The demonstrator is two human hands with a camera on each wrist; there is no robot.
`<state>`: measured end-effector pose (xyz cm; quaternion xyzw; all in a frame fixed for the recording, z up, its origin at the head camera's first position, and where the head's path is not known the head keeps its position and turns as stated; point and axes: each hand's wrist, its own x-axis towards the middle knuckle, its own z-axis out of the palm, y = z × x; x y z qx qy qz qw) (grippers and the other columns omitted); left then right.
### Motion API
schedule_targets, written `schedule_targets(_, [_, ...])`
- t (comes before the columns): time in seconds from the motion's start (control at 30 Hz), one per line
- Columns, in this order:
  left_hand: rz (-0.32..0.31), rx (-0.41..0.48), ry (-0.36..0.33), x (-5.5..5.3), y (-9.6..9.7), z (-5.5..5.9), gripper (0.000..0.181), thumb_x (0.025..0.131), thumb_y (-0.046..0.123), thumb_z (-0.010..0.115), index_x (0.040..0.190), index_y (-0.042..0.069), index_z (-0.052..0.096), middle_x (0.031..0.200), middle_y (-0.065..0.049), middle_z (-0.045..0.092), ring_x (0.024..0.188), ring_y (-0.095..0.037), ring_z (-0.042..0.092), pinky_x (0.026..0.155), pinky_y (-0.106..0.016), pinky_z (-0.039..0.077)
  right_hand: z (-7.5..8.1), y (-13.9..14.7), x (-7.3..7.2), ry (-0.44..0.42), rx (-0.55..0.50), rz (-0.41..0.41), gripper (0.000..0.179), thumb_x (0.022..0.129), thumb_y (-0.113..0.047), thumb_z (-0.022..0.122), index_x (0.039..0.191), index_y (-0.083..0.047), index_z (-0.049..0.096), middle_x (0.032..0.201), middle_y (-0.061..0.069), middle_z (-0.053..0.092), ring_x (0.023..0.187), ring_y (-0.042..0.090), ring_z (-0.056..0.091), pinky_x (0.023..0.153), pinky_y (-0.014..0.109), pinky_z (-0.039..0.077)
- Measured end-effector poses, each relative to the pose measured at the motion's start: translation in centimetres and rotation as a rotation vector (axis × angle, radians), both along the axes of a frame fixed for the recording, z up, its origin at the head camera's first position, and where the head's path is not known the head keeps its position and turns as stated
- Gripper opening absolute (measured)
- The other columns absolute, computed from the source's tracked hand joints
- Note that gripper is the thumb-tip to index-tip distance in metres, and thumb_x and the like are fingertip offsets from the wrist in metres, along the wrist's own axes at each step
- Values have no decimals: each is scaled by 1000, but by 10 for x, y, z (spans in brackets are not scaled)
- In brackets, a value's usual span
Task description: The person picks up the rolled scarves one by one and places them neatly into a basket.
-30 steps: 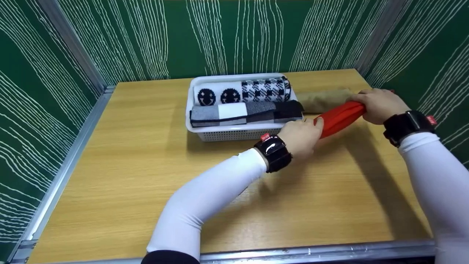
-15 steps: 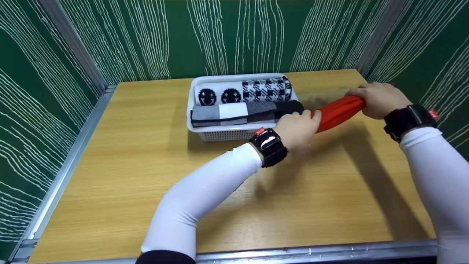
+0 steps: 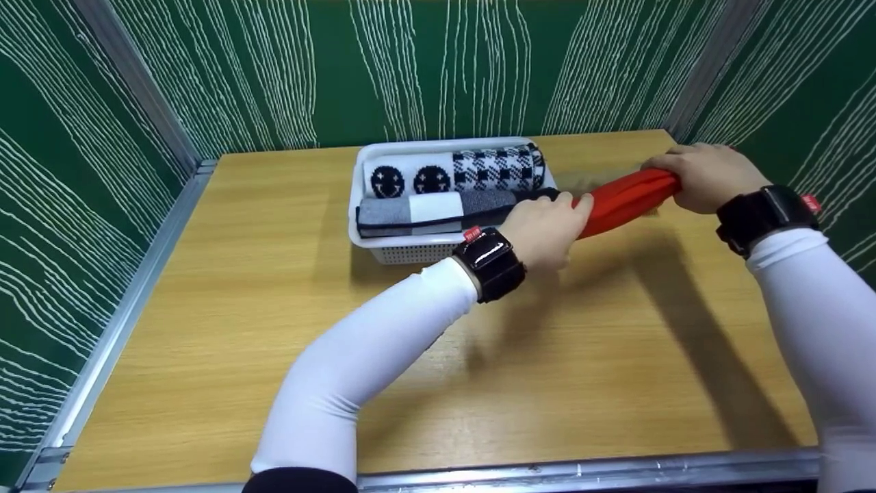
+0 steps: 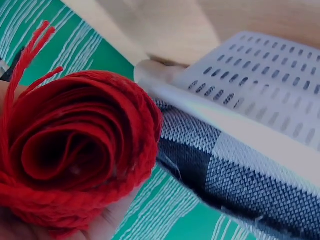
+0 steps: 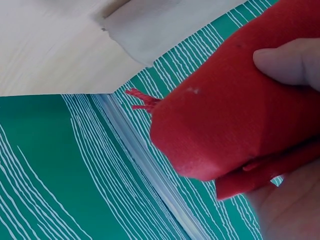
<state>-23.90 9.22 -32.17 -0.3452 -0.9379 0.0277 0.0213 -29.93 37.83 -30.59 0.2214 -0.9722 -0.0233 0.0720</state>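
A rolled-up red scarf [image 3: 626,200] is held above the table between both hands, right of the basket. My left hand [image 3: 544,231] grips its near left end, over the basket's right front corner. My right hand [image 3: 710,177] holds the far right end. In the left wrist view the spiral end of the red scarf [image 4: 85,135] shows, with twisted fringe hanging loose. The right wrist view has the thumb [image 5: 290,62] lying on top of the scarf and the palm below. A white plastic basket [image 3: 397,242] contains a black-and-white patterned roll [image 3: 499,169] and a grey-checked folded cloth [image 3: 436,207].
A beige cloth [image 5: 170,30] lies on the table behind the scarf, mostly hidden in the head view. Green walls [image 3: 582,68] with white lines enclose the table's back and sides. A metal rail [image 3: 582,472] runs along the front edge.
Both hands have lifted the red scarf and carried it slightly left and away from me. The left hand now overlaps the basket's right front corner. The basket stays put.
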Motion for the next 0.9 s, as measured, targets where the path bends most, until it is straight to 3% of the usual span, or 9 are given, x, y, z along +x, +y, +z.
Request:
schedule_targets(0.4, [2, 6, -35, -6, -12, 13, 80, 101, 36, 70, 170, 18, 32, 147, -3, 62, 123, -21, 68, 101, -38, 61, 13, -8, 0, -31, 8, -11, 55, 78, 14, 69, 128, -8, 72, 107, 25, 72, 90, 44, 64, 85, 65, 55])
schedule_targets(0.63, [-8, 45, -9, -8, -23, 20, 66, 107, 38, 63, 165, 18, 40, 142, -4, 64, 116, -21, 69, 99, -39, 62, 20, -14, -2, -22, 9, -6, 56, 79, 14, 69, 130, -8, 72, 107, 25, 72, 91, 45, 65, 85, 66, 56])
schedule_targets(0.9, [1, 55, -32, -14, -34, 25, 71, 105, 42, 64, 167, 20, 37, 140, -4, 63, 117, -22, 68, 100, -40, 61, 25, -23, -1, -12, 24, -8, 51, 84, 11, 67, 132, -5, 71, 109, 28, 72, 90, 45, 65, 83, 66, 56])
